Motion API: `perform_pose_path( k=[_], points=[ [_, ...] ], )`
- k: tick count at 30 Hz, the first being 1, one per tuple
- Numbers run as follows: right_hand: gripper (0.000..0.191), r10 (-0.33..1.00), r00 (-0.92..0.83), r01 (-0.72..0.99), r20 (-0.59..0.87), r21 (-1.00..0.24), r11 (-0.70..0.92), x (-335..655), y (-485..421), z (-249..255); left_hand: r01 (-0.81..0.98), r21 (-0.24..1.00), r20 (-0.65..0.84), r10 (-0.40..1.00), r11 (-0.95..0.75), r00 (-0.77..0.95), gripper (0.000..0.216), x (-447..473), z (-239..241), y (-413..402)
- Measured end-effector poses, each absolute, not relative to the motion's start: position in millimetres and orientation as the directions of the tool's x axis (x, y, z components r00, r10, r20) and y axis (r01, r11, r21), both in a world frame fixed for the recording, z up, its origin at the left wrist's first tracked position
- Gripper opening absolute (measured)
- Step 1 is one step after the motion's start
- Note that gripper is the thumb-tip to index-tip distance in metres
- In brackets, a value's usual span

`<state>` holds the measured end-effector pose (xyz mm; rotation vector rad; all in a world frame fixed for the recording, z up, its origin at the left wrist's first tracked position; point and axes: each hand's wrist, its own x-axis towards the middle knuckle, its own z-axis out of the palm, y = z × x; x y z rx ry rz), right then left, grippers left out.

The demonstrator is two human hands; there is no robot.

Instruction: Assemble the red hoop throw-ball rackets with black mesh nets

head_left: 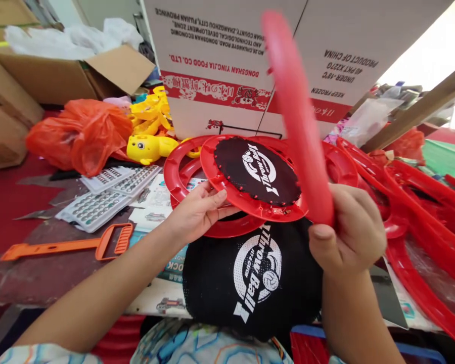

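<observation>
My left hand (200, 210) grips the near left rim of a red plastic ring with black printed fabric (233, 169) fastened across its middle by small red pegs. In my right hand (354, 230) is a second red ring (298, 106), raised nearly upright and seen almost edge-on, with small pegs on its left side. Its lower end overlaps the right rim of the fabric-covered ring in view; whether they touch I cannot tell. Below both hands lies black fabric (220, 273) with a white "Throw Ball" print. More red rings (174, 169) lie behind and under the held one.
A white carton (212, 96) stands at the back. On the left are an orange plastic handle (60, 246), trays of small round metal parts (98, 207), yellow toy parts (147, 149) and an orange bag (83, 134). Red frames (424, 202) pile up at right.
</observation>
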<state>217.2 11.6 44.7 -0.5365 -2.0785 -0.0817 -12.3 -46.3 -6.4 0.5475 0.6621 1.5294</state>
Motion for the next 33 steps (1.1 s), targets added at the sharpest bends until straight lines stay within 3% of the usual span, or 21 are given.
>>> perform_pose_path(
  k=[2, 5, 9, 14, 21, 33],
  points=[
    [0.047, 0.285, -0.498, 0.38, 0.819, -0.089, 0.921, 208, 7, 47, -0.666, 0.739, 0.0, 0.988, -0.102, -0.151, 0.039, -8, -8, -50],
    [0.048, 0.3, -0.593, 0.35, 0.747, -0.096, 0.932, 197, 2, 49, -0.567, 0.791, 0.097, 0.962, -0.23, -0.256, 0.049, -3, -14, -56],
    [0.047, 0.354, -0.63, 0.331, 0.691, -0.174, 0.928, 191, -4, 46, -0.454, 0.776, 0.312, 0.893, -0.437, -0.326, 0.044, 2, -17, -65],
    [0.044, 0.459, -0.514, 0.278, 0.725, -0.365, 0.889, 185, -6, 36, -0.189, 0.734, 0.548, 0.733, -0.653, -0.402, 0.049, 11, -9, -77],
    [0.041, 0.635, -0.496, -0.082, 0.592, -0.76, 0.645, 163, -1, 5, 0.006, 0.779, 0.603, 0.747, -0.626, -0.279, 0.047, 9, -7, -82],
    [0.04, 0.643, -0.543, -0.211, 0.541, -0.828, 0.519, 142, -8, -13, 0.038, 0.753, 0.645, 0.725, -0.657, -0.241, 0.044, 5, -12, -81]
  ],
)
